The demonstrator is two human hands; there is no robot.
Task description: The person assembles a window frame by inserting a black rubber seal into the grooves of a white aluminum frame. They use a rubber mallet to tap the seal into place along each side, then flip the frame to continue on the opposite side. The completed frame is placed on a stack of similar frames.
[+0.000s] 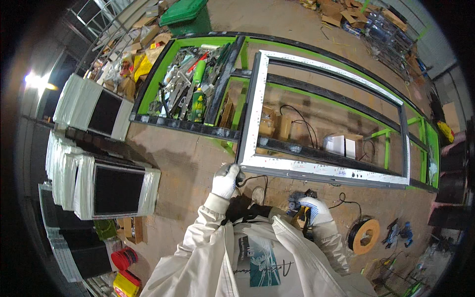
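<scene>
A rectangular metal window or door frame (256, 111), wrapped in white printed protective film, lies on a green workbench (241, 52) with black padded edges. My left hand (226, 182), in a white glove with grey fingertips, is closed at the frame's near left corner. A thin black cord (259, 176) loops out beside it; whether the hand also holds this is hidden. Low by my waist, my right hand (317, 209), in a white glove with blue dots, grips a yellow and black hand tool (305, 219). Its exact kind is unclear.
A tool bay (185, 85) at the bench's left holds metal parts, hand tools and a green bottle (199, 105). Wrapped panels (118, 189) stand stacked at left. A cord spool (364, 236) lies on the floor at right. A green bin (185, 16) stands beyond.
</scene>
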